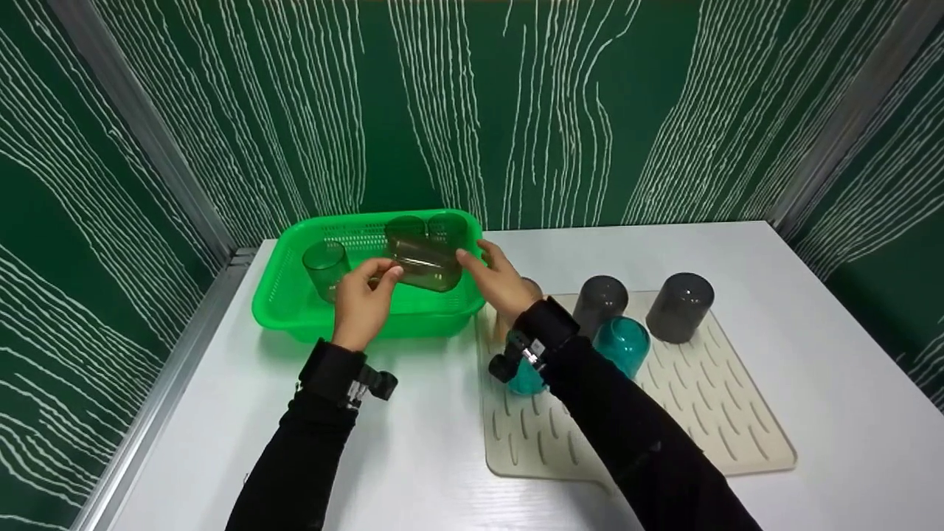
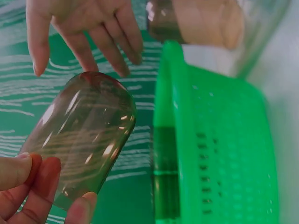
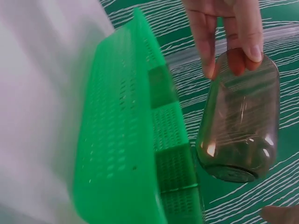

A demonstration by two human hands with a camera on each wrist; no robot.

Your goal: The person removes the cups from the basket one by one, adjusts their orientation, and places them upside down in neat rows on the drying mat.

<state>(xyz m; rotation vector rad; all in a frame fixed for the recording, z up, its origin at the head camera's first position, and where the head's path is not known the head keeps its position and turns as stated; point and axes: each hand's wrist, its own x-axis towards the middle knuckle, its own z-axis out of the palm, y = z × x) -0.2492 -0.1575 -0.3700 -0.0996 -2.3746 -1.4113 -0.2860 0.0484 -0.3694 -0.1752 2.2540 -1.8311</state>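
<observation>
My left hand (image 1: 361,306) pinches a see-through brown tumbler (image 1: 425,263) by its rim, with thumb and fingertips. The tumbler lies on its side in the air over the green plastic basket (image 1: 402,326), its base pointing right. My right hand (image 1: 505,287) is beside that base with fingers spread; the left wrist view shows a gap between the hand and the tumbler (image 2: 88,116). Inside the basket a clear tumbler (image 1: 324,267) stands at the left, and two more sit at the back, partly hidden behind the held one.
Right of the basket lies a beige ridged drying mat (image 1: 531,453). On it are upturned tumblers: a grey one (image 1: 678,306), another grey one (image 1: 601,299), a teal one (image 1: 623,343), and others partly covered by my right arm. A green, white-streaked wall (image 1: 516,110) rises behind the white table (image 1: 420,457).
</observation>
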